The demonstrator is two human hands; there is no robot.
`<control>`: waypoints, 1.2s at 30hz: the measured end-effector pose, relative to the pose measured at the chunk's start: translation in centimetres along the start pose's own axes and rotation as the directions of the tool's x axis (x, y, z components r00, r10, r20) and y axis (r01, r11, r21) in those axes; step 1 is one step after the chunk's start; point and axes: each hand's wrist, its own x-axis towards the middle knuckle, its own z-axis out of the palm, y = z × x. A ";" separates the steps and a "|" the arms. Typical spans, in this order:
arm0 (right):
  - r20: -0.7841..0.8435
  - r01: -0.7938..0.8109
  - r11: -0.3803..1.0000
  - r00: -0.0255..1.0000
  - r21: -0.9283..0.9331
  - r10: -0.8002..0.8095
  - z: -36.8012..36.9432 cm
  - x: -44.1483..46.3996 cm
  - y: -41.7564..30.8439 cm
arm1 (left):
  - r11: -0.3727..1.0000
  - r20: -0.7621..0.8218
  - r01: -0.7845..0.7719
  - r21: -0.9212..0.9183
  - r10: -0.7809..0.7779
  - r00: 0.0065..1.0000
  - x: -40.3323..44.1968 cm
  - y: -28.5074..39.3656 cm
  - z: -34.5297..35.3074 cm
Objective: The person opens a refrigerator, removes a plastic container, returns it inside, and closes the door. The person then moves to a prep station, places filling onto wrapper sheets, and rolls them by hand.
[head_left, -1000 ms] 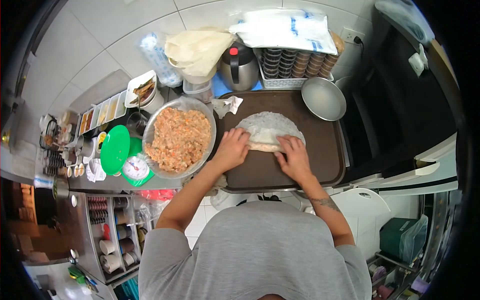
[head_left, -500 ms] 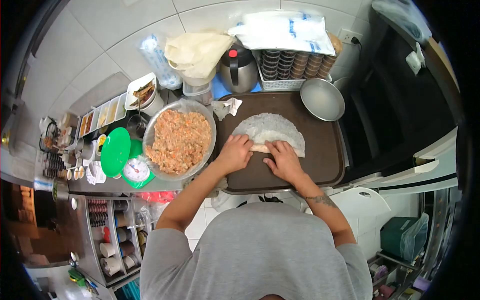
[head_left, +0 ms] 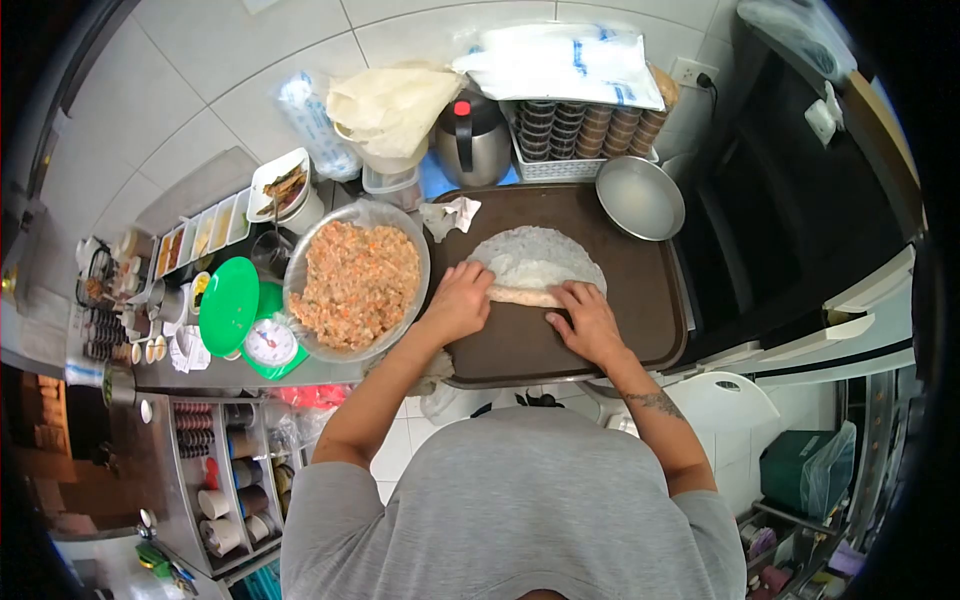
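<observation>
On the brown tray [head_left: 520, 350] lies a round, translucent white wrapper [head_left: 540, 250], its near edge folded over a long strip of pale orange filling. My left hand [head_left: 462, 300] has its fingers closed on the left end of this roll. At the right end, my right hand [head_left: 587, 322] presses its fingertips on the roll, with the thumb on the near side. The middle of the roll shows between my hands. To the left of the tray stands a bowl of orange-pink minced filling [head_left: 357, 285].
A metal bowl of cloudy liquid [head_left: 640, 198] sits at the tray's back right, a crumpled paper [head_left: 450, 217] at its back left. Behind are a steel jug [head_left: 472, 145] and stacked dark containers [head_left: 590, 130]. A green scale [head_left: 271, 343] stands at left.
My right hand first moved left along the roll, then back right to its end. My left hand moved slightly left, and more of the roll's middle shows than half a second ago.
</observation>
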 end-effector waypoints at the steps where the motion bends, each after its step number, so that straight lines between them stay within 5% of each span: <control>1: 0.023 -0.003 1.000 1.000 0.007 0.003 0.3 -0.5 0.4 | 1.000 0.024 0.005 0.009 -0.006 1.000 -0.3 -0.3 0.4; 5: 0.023 0.022 0.999 1.000 -0.034 -0.021 0.5 -0.1 0.4 | 0.999 0.015 -0.033 0.007 0.033 0.999 -0.4 -0.6 0.3; 8: -0.135 0.076 0.997 0.988 0.020 -0.073 0.9 1.9 -1.6 | 0.998 -0.004 -0.052 -0.035 0.052 0.999 1.6 0.8 -0.1; 16: -0.068 0.059 0.995 0.996 0.081 -0.054 3.7 2.0 -1.2 | 0.977 0.051 -0.153 -0.151 0.162 0.985 2.0 0.6 2.1; 19: -0.120 0.004 0.992 0.993 0.126 0.011 1.3 0.9 -0.7 | 0.996 -0.067 -0.059 -0.070 0.054 0.996 1.5 0.8 0.3; 21: -0.077 -0.095 0.992 0.992 0.080 0.102 0.2 -0.9 0.8 | 0.998 -0.007 -0.010 -0.066 0.009 1.000 0.8 -0.3 0.2; 27: 0.005 -0.008 0.999 1.000 -0.051 0.008 -1.1 -0.5 0.7 | 1.000 -0.012 -0.024 -0.018 0.024 1.000 0.1 -0.1 0.2; 30: -0.149 0.046 0.995 0.988 0.086 -0.033 0.0 1.0 -0.7 | 0.997 -0.033 -0.055 -0.061 0.053 0.998 0.9 0.6 0.4; 36: 0.035 -0.001 0.994 0.999 0.113 -0.003 1.4 1.1 -0.5 | 0.996 0.048 -0.080 -0.051 0.082 0.995 1.0 0.9 0.3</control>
